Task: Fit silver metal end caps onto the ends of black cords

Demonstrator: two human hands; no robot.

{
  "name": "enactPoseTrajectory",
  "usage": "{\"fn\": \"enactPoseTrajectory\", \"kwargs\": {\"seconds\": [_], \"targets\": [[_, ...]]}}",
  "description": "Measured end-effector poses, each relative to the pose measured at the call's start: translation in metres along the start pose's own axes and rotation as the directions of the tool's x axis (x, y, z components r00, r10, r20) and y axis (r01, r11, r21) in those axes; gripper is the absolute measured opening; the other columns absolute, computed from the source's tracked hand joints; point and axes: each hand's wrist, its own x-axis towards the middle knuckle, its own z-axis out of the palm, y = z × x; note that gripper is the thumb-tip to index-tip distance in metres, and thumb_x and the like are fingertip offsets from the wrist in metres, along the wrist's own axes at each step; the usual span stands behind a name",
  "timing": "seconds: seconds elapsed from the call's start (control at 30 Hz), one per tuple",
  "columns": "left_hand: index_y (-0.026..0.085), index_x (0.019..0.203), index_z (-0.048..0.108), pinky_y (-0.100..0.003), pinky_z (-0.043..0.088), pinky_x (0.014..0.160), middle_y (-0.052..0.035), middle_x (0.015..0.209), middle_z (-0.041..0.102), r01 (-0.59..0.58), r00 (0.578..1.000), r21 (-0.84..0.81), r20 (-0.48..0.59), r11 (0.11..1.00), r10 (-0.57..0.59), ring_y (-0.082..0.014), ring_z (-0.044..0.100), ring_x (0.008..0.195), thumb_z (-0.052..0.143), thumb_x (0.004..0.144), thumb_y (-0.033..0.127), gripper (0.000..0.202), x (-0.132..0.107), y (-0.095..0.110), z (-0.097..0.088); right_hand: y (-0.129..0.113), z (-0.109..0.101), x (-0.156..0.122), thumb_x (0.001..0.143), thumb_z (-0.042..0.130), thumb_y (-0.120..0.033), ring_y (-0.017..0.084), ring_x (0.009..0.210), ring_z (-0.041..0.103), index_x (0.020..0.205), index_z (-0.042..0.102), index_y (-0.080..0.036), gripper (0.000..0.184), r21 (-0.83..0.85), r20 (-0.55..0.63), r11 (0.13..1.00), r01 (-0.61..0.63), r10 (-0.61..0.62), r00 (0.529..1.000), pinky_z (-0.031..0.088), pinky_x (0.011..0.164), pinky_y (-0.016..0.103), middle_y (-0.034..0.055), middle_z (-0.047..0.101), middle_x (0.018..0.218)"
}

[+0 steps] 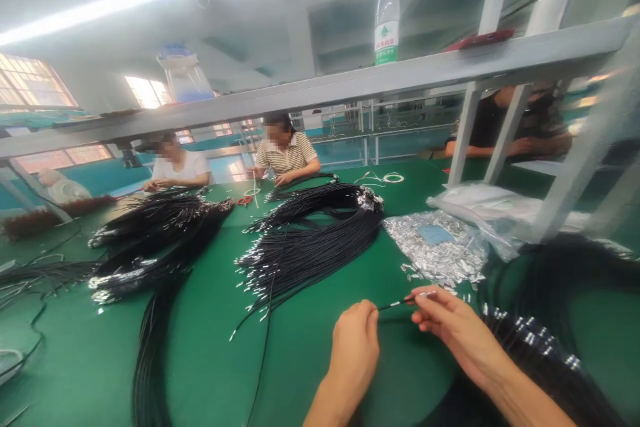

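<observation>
Near the front of the green table, my left hand (353, 340) is closed on a thin black cable (385, 307). My right hand (445, 313) pinches the cable's end, where a short silver-white band shows; the fingers partly hide the tip. Beyond my right hand lies a clear bag (435, 247) of small silver metal pieces, some spilled at its front edge. A large bundle of black cables (320, 247) with silver ends rests ahead of my left hand. More black cables with metal ends (537, 333) lie beside my right forearm.
Further black cable bundles (165, 227) cover the left side of the table. A grey metal shelf rail (300, 95) crosses above, carrying a water bottle (387, 27). Slanted posts (565, 167) stand at the right. Several people sit across the table.
</observation>
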Motion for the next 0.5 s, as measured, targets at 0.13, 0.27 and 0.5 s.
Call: {"fn": "enactPoseTrajectory", "kwargs": {"seconds": [0.13, 0.27, 0.5], "targets": [[0.019, 0.078, 0.060, -0.025, 0.038, 0.067, -0.0030, 0.075, 0.064, -0.037, 0.998, -0.005, 0.042, 0.999, 0.037, -0.0172, 0.057, 0.070, 0.040, 0.093, 0.015, 0.026, 0.000, 0.004, -0.001, 0.015, 0.008, 0.001, 0.061, 0.082, -0.049, 0.015, 0.061, 0.061, 0.091, 0.069, -0.015, 0.047, -0.099, 0.108, 0.994, -0.042, 0.053, 0.993, 0.049, 0.055, 0.026, 0.0071, 0.068, 0.081], [0.019, 0.082, 0.061, -0.025, 0.038, 0.065, -0.0028, 0.075, 0.064, 0.008, 1.000, -0.027, 0.023, 1.000, -0.008, -0.0165, 0.057, 0.068, 0.039, 0.094, 0.015, 0.025, -0.001, 0.006, -0.002, 0.014, 0.008, 0.000, 0.063, 0.080, -0.053, 0.016, 0.057, 0.059, 0.101, 0.065, -0.016, 0.055, -0.155, 0.054, 0.986, 0.068, -0.060, 0.997, 0.047, 0.051, 0.026, 0.0033, 0.064, 0.075], [0.019, 0.111, 0.061, -0.034, 0.045, 0.084, -0.0067, 0.096, 0.067, -0.055, 0.998, -0.056, 0.016, 0.997, 0.056, -0.0226, 0.059, 0.091, 0.054, 0.089, 0.019, 0.024, -0.004, 0.012, -0.006, -0.013, 0.006, -0.007, 0.062, 0.077, -0.059, 0.014, 0.055, 0.053, 0.085, 0.068, -0.015, 0.050, -0.169, -0.011, 0.974, 0.153, -0.157, 0.988, 0.044, 0.049, 0.025, 0.0023, 0.059, 0.066]]}}
